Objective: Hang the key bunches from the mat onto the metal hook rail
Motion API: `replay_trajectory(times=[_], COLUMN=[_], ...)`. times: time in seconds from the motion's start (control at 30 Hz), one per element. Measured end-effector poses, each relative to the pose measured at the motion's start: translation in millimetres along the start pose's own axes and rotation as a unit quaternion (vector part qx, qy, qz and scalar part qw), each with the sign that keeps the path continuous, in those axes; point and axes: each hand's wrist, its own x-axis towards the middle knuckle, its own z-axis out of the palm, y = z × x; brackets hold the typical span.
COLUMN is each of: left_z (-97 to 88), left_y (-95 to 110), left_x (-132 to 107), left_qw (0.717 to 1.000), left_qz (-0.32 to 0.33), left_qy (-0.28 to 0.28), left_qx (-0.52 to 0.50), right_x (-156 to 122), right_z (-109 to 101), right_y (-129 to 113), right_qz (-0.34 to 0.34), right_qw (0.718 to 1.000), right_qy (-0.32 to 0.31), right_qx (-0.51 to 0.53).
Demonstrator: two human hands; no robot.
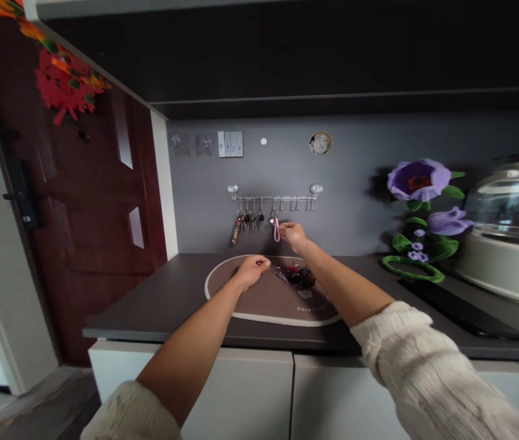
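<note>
My right hand (pixel 292 235) reaches up to the metal hook rail (pixel 274 198) on the grey wall and pinches a key with a pink strap (pixel 276 230) that hangs from a hook. Several other keys (pixel 246 221) dangle from the hooks to its left. My left hand (pixel 253 270) hovers with curled fingers over the brown oval mat (pixel 259 298) on the dark counter; whether it holds anything I cannot make out. A small heap of keys (pixel 297 275) lies on the mat between my hands.
A dark red door (pixel 90 208) with a black lock stands at the left. Purple fabric flowers (pixel 419 214) and a domed appliance (pixel 509 226) occupy the counter's right. A flat black object (pixel 461 311) lies near them. White cabinets sit below the counter.
</note>
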Motion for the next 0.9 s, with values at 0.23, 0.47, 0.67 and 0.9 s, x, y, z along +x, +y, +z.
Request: replay_trajectory(times=[0.23,0.47,0.67,0.9], left_z=[3.4,3.5,1.9,1.1], left_y=[0,-8,-9,-5], left_x=[-1,5,7,7], left_qw=[0.999,0.990,0.975,0.963], left_qz=[-0.001,0.032,0.080,0.123], left_qy=[-0.031,-0.052,-0.051,-0.056], left_qx=[0.036,0.131,0.201,0.234], right_x=[-29,-59,-74,-74], right_z=[-14,-31,-39,-38], right_y=[5,14,15,20], right_qz=[0.024,-0.036,-0.110,-0.152], right_qw=[0.999,0.985,0.939,0.900], right_qy=[-0.041,-0.075,-0.117,-0.161], right_qx=[-0.026,-0.153,-0.304,-0.376])
